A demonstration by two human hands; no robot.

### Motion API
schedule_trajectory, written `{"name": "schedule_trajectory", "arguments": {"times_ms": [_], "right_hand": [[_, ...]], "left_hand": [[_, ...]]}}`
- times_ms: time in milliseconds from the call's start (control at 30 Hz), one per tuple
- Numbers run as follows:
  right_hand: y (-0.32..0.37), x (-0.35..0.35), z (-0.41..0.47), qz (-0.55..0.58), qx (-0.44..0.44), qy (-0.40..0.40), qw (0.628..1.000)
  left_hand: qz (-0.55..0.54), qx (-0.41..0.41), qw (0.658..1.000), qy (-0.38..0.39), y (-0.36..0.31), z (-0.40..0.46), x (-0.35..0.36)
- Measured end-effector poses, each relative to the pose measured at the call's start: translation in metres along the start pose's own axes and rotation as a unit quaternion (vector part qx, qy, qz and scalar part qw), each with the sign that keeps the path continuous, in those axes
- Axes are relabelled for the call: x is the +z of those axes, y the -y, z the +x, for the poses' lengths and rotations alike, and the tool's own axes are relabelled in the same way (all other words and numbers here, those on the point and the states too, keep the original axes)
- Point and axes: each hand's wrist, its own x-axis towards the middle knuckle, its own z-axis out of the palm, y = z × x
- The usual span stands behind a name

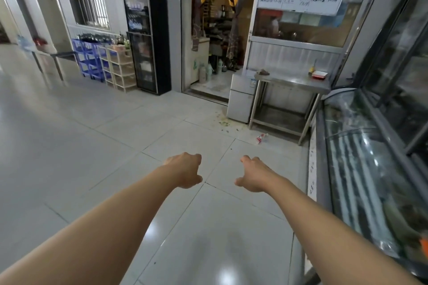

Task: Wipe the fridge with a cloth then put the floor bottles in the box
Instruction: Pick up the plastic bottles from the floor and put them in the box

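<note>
Grey floor tiles [115, 146] stretch ahead in my head view; my left hand [185, 170] and right hand [253, 174] hang loosely curled, holding nothing. One bottle [261, 138] lies near the steel bench [291, 81], beside the small fridge [240, 99]. Wet-looking scraps there could slip me. Bench legs crowd the right; the left is roomy.

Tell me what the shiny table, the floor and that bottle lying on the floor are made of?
The table looks like stainless steel: silver-grey, brushed, with reflections on its top and legs. The floor seems to be glazed ceramic tile: pale squares with thin joint lines and mirror-like glare. The bottle is probably clear plastic with a red label, though it is too small to be sure.
</note>
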Motion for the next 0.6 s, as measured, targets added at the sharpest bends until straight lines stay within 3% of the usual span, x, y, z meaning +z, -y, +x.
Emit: {"name": "schedule_trajectory", "arguments": {"times_ms": [300, 600], "right_hand": [[0.045, -0.03, 0.167, 0.035, 0.068, -0.011, 0.997], [0.011, -0.079, 0.338, 0.056, 0.136, -0.011, 0.989]], "left_hand": [[0.023, 0.078, 0.996, 0.022, 0.083, 0.2, -0.041], [0.042, 0.143, 0.989, 0.023, 0.092, 0.396, -0.069]]}}
